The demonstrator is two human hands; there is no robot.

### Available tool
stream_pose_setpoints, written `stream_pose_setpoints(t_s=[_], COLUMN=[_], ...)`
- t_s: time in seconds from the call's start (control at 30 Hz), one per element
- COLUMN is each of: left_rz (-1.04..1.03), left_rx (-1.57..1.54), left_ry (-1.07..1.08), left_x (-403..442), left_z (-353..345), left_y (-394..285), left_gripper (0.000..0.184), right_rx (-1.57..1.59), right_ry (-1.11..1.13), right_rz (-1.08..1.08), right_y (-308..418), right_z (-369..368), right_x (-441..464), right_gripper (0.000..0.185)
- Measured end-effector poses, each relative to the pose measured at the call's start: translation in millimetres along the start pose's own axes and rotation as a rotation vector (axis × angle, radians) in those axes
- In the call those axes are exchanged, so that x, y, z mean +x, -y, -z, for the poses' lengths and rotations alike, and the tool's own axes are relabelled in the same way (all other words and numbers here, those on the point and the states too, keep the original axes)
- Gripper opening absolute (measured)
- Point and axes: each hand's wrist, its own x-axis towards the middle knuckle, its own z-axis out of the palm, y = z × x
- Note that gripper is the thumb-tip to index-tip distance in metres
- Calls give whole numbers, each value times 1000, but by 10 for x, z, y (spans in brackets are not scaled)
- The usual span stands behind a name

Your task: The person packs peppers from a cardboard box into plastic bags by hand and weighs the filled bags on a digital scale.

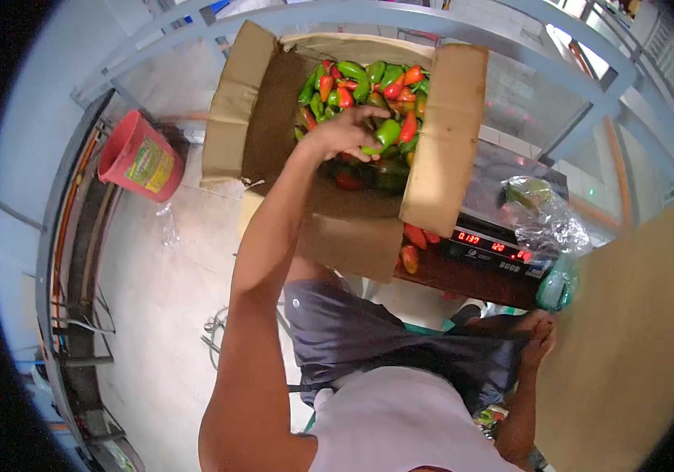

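Note:
My left hand reaches into an open cardboard box, its fingers curled around a green pepper. Under and around it lie several red and green peppers. My right hand is low on the right by my knee, with its fingers curled in; whatever it may hold is hidden. Right of the box, a digital scale with lit red digits bears a clear plastic bag with something green inside.
Several red peppers lie between box and scale. A teal plastic bag sits at the scale's front corner. A red bucket stands at the left. A large cardboard surface fills the right side. Metal rails run behind the box.

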Motion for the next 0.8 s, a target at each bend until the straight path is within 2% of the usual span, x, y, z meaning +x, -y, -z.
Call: stream_pose_setpoints(t_s=[0.03, 0.13, 0.2, 0.27, 0.33, 0.37, 0.4, 0.43, 0.53, 0.6, 0.63, 0.67, 0.73, 0.77, 0.8], left_rz=[-67, -295, -500, -400, -397, -315, -236, -256, -247, -219, -203, -236, -299, -416, -456], left_rx=[-17, -35, -290, -308, -136, -72, -5, 82, 401, 505, 557, 552, 544, 525, 452], left_ry=[-32, -31, 179, 205, 164, 44, -79, -207, -472, -379, -338, -364, -420, -551, -532], left_x=[-331, -979, -1100, -985, -626, -291, 97, 408, 891, 1067, 1113, 1128, 1159, 1068, 837], left_z=[-143, -748, -1332, -1957, -2513, -2729, -2836, -2839, -2892, -2889, -2874, -2863, -2834, -2828, -2821], left_y=[-217, -558, -461, -207, 67, 341, 586, 749, 608, 516, 515, 540, 613, 691, 703], left_gripper=[67, 68, 66, 62, 55, 54, 52, 53, 59, 59, 60, 60, 61, 56, 53], right_rx=[85, 155, 152, 107, 96, 101, 40, -22, -62, -119, -83, -51, -139, -129, -117], right_ry=[58, -23, 76, 39, 3, -10, -50, -90, -87, -111, -64, -21, 11, 62, 112], right_rz=[-34, 62, 136, 201, 177, 146, 164, 181, 148, 228, 125, 21, 0, -31, -62], right_y=[293, 320, 106, 292, 377, 345, 232, 68, 4, 174, 175, 176, 436, 600, 802], right_z=[-9, -147, -68, -40, -22, 14, 41, 50, 158, 157, 180, 204, 176, 158, 126], right_x=[16, 45, 106, 113, 73, 45, 37, 20, -129, -155, -189, -224, -266, -285, -303], right_gripper=[34, 33, 29, 31, 37, 42, 40, 40, 35, 34, 32, 31, 33, 38, 44])
